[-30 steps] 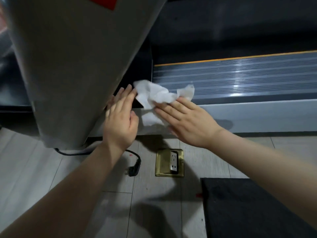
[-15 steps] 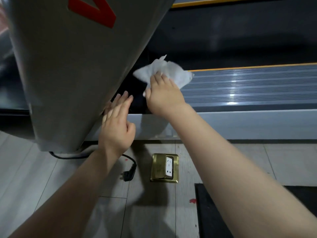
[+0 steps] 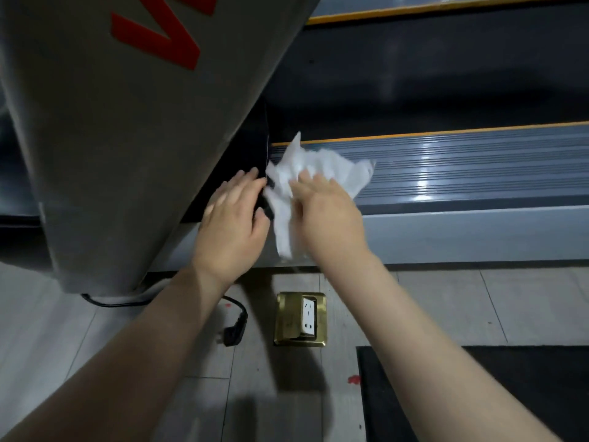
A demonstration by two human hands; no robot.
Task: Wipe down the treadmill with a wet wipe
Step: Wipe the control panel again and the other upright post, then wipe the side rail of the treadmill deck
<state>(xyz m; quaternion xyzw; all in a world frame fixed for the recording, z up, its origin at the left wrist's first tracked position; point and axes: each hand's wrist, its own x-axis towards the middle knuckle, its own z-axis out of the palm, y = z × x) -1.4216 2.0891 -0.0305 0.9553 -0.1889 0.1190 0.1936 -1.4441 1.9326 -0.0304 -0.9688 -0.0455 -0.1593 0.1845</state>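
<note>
From the head view, my right hand (image 3: pixel 322 215) holds the wet wipe (image 3: pixel 314 173) bunched under its fingers, pressing it on the treadmill (image 3: pixel 478 224) where the ribbed side rail (image 3: pixel 462 167) meets the dark cover at the foot of the grey upright (image 3: pixel 127 138); part of the wipe hangs down over the pale outer side of the frame. My left hand (image 3: pixel 234 224) lies flat and relaxed, gripping nothing, its fingers resting against the dark cover just beside the wipe. To do this step well, I judge I should spread the crumpled wipe so more of it meets the surface, then draw it along the grooves of the rail rather than across them, with steady pressure into the corner. I should keep the damp wipe well away from the floor socket (image 3: pixel 301 319) and the loose plug (image 3: pixel 234 333) lying on the floor below my wrists.
</note>
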